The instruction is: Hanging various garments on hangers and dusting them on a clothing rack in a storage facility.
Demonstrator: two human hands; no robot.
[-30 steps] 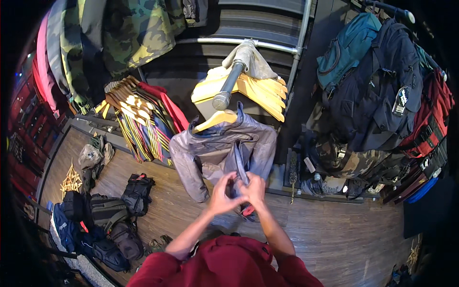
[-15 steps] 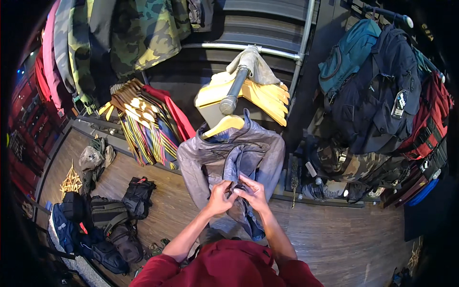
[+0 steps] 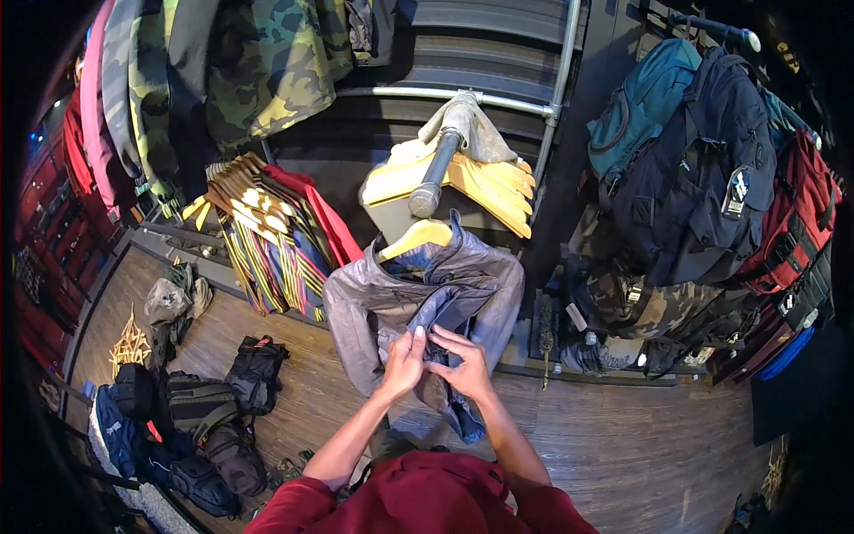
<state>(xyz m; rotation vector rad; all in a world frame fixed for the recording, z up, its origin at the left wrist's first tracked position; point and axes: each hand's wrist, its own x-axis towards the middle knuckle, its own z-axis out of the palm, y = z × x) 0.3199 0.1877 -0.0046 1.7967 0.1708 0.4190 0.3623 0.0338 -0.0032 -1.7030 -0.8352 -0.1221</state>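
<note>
Grey jacket (image 3: 391, 307) hangs on a pale wooden hanger (image 3: 418, 236) from the end of a metal rail (image 3: 438, 171), front facing the person. Long axis runs vertical, collar far from the fingers, hem dropping past them toward the wooden floor (image 3: 623, 445). The work point is the front opening, mid-chest, directly under both sets of fingers.

Left hand (image 3: 402, 360) pinches the blue-grey front edge from the left of the opening, fingers (image 3: 416, 336) closed on the fabric. Right hand (image 3: 463, 365) meets it from the right, fingers (image 3: 452, 341) curled onto the same edge. Hands touch each other; neither is clearly nearer, both are on the seam. Can't tell if a zip or button sits between them, as the fingers hide it.

Outward: yellow garments (image 3: 494, 182) just behind the jacket on the rail, striped shirts (image 3: 267, 245) to the left, backpacks (image 3: 694, 169) hanging well off right, bags (image 3: 196, 418) on the floor lower left.
</note>
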